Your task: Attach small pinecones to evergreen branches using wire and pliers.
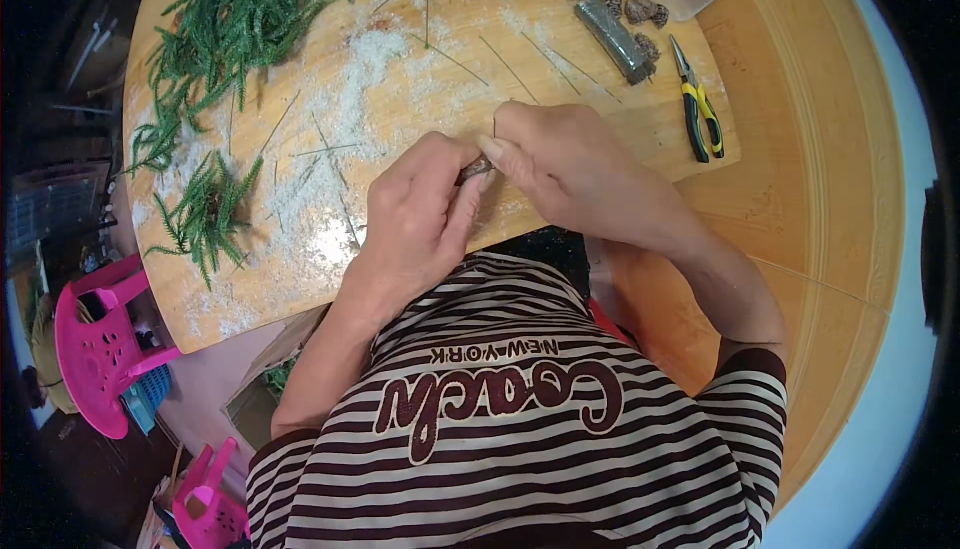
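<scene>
Near the table's front edge, my left hand (412, 211) is closed round a small brown pine cone (474, 170), mostly hidden by the fingers. My right hand (565, 161) meets it from the right, thumb and forefinger pinched at the cone. A thin dark wire, partly seen, stands up by the right fingertips. Several thin green wires (510, 70) lie loose on the table beyond my hands. A small green artificial pine sprig (207, 214) lies to the left.
On the wooden table (680, 174), white flakes (370, 59) are scattered. A heap of green sprigs (240, 19) fills the far left. Pine cones (637, 9), a wrapped dark cylindrical bundle (612, 39) and yellow-black pliers (692, 109) lie right. Pink chairs (100, 359) stand left.
</scene>
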`<state>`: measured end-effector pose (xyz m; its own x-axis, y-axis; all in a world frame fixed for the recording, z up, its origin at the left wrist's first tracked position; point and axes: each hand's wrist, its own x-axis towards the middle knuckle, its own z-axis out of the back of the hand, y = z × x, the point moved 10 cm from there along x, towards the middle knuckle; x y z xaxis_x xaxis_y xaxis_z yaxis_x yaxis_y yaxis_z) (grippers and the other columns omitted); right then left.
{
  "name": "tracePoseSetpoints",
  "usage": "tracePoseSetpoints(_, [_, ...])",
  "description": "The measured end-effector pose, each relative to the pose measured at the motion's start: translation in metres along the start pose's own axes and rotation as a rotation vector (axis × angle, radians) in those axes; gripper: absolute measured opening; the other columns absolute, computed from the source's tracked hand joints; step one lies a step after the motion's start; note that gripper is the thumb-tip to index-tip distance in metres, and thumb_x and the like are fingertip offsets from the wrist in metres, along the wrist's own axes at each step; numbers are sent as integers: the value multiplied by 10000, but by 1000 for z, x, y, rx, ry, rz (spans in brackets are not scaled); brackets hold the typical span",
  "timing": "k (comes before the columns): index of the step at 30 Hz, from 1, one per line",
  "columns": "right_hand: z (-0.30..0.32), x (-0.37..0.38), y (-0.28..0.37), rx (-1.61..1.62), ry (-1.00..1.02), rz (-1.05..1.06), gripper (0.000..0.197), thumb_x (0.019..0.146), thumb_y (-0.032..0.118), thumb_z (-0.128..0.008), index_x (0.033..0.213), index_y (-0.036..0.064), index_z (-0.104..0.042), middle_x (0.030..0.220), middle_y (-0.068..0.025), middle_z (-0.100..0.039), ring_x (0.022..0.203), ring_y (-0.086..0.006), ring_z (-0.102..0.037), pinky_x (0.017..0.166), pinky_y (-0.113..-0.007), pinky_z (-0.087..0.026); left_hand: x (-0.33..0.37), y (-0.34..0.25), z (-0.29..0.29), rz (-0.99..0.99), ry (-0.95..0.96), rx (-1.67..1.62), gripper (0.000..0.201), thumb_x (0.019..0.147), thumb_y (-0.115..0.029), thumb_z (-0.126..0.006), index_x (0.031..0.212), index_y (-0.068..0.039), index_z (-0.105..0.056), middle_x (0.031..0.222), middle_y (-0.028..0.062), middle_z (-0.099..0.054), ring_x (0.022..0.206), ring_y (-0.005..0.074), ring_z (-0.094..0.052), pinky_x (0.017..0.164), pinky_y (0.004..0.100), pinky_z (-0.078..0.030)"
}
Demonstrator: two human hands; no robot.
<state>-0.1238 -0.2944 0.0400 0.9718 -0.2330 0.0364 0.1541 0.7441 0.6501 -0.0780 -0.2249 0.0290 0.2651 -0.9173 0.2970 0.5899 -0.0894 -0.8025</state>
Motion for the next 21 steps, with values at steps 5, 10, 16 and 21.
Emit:
tracePoseSetpoints(5, [18, -6, -8, 117, 42, -138, 232, 878, 166, -556, 736, 11, -458, 649, -131, -448, 569, -221, -443, 526, -312, -355, -8, 22, 13, 134, -185, -229, 141, 820, -42, -612, 941, 6, -557, 734, 62, -518, 619, 115, -491, 548, 243, -403])
tracePoseSetpoints(10, [38, -10, -16, 430, -117, -179, 222, 878, 184, -565, 762, 14, -481, 614, -105, -416, 542, -180, -406, 523, -272, -353, -11, 40, 15, 245, -267, -476, 161, 808, -43, -620, 947, 7, -556, 736, 64, -519, 607, 106, -482, 528, 250, -394])
tracePoseSetpoints(16, [23, 16, 9, -4, -104, 9, 196, 866, 181, -566, 774, 19, -506, 618, -127, -488, 541, -250, -481, 523, -304, -385, -3, 21, 18, 107, -207, -236, 171, 791, -44, -634, 934, 6, -555, 753, 90, -530, 597, 149, -496, 520, 258, -401])
tracePoseSetpoints(21, [1, 20, 17, -157, -10, 114, 303, 882, 294, -521, 735, 30, -523, 615, -160, -566, 577, -332, -578, 506, -408, -428, -2, 7, 23, -37, -221, -74, 179, 763, -33, -641, 914, 8, -554, 758, 122, -538, 595, 223, -519, 519, 297, -423])
